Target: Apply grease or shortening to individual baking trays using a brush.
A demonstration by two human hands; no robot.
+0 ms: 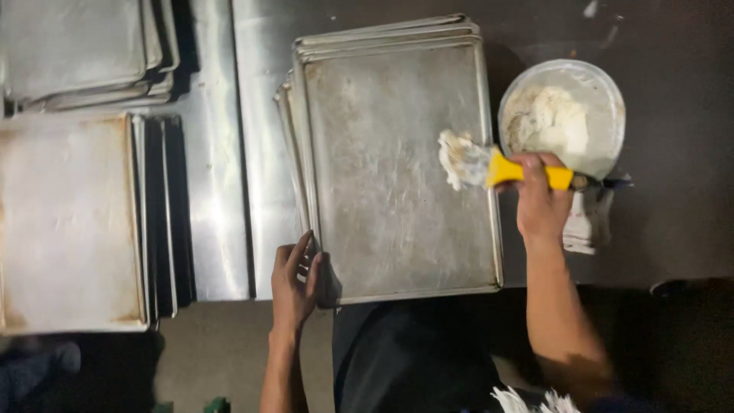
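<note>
My right hand (540, 200) grips the yellow handle of a brush (489, 165). Its bristles are loaded with white grease and rest over the right edge of the top baking tray (390, 168). That tray lies on a stack of metal trays on the steel table. My left hand (293, 279) rests on the tray's near left corner, fingers spread against the rim. A round white tub of white grease (562, 116) stands just right of the stack, beyond my right hand.
Two more stacks of baking trays sit to the left, one near (73, 222) and one far (84, 50). A steel table surface (222, 153) runs between the stacks. A folded white cloth or paper (589, 222) lies under the tub's near side. The floor is dark below.
</note>
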